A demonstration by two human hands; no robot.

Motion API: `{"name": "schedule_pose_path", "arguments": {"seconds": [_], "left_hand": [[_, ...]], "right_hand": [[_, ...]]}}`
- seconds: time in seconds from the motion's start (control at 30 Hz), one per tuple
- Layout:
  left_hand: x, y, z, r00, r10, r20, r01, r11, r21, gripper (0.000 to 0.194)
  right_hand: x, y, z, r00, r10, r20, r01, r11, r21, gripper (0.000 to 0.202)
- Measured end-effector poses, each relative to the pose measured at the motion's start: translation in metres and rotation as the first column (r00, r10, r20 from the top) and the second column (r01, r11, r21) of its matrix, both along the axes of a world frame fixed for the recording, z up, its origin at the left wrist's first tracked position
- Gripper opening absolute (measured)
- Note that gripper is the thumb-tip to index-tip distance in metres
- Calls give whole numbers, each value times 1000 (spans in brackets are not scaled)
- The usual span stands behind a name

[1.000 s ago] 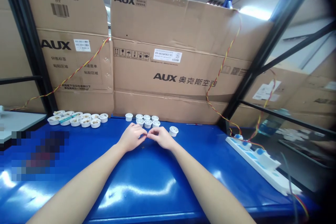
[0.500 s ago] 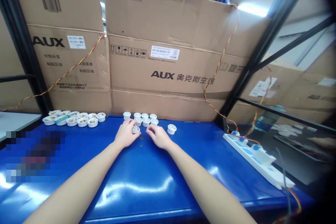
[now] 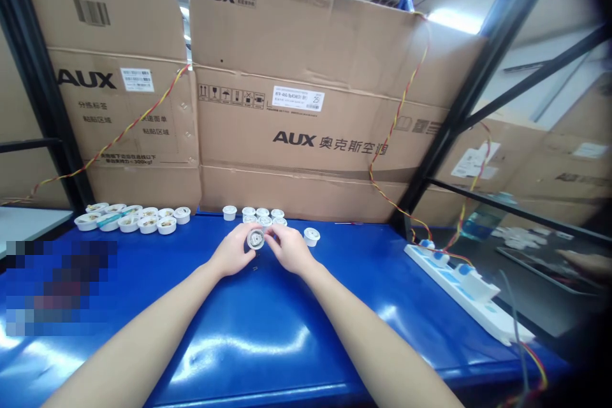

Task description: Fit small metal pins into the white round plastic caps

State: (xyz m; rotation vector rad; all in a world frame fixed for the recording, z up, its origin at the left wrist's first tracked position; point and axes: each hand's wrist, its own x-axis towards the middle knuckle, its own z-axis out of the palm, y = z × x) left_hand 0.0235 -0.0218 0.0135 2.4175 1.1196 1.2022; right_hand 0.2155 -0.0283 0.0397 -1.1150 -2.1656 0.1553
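Observation:
My left hand (image 3: pixel 234 248) is wrapped around a small round white plastic cup (image 3: pixel 256 240), tilted so its open side with grey-white inner parts faces me. At the cup's right rim, the fingers of my right hand (image 3: pixel 285 247) are pinched together; whatever is between them is too small to make out. A few tiny dark metal pieces (image 3: pixel 255 268) lie on the blue tabletop below the cup. Just behind my hands stand several similar white cups (image 3: pixel 262 212), partly covered by my fingers. A single white cup (image 3: pixel 312 238) sits to the right of my right hand.
At the left back are several white cups with small parts (image 3: pixel 148 224) and a teal screwdriver-like tool (image 3: pixel 117 217) across them. A white power strip (image 3: pixel 471 296) runs along the right side. Cardboard panels (image 3: pixel 306 140) close off the back, between dark metal posts (image 3: pixel 444 115).
The cup in my left hand has been raised and tilted, its open side now towards me. My right hand has come left to its rim.

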Motion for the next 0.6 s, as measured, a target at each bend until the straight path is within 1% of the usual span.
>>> {"name": "schedule_pose_path", "arguments": {"seconds": [0.13, 0.3, 0.47, 0.53, 0.6], "left_hand": [[2, -3, 1, 1000, -7, -11, 7, 1000, 16, 53], [1, -6, 4, 999, -15, -31, 16, 1000, 24, 53], [2, -8, 7, 999, -21, -48, 21, 1000, -3, 41], [3, -10, 8, 1000, -19, -10, 18, 1000, -22, 37], [5, -11, 8, 998, -44, 42, 47, 997, -67, 35]], "right_hand": [[-2, -4, 2, 1000, 14, 11, -14, 1000, 18, 14], [-2, -3, 3, 998, 12, 65, -11, 1000, -10, 13], [-2, -4, 5, 993, -5, 114, 6, 1000, -10, 13], [-1, -3, 5, 996, 3, 90, -3, 1000, -9, 13], [-1, -3, 4, 999, 37, 26, -37, 999, -7, 13]]}}
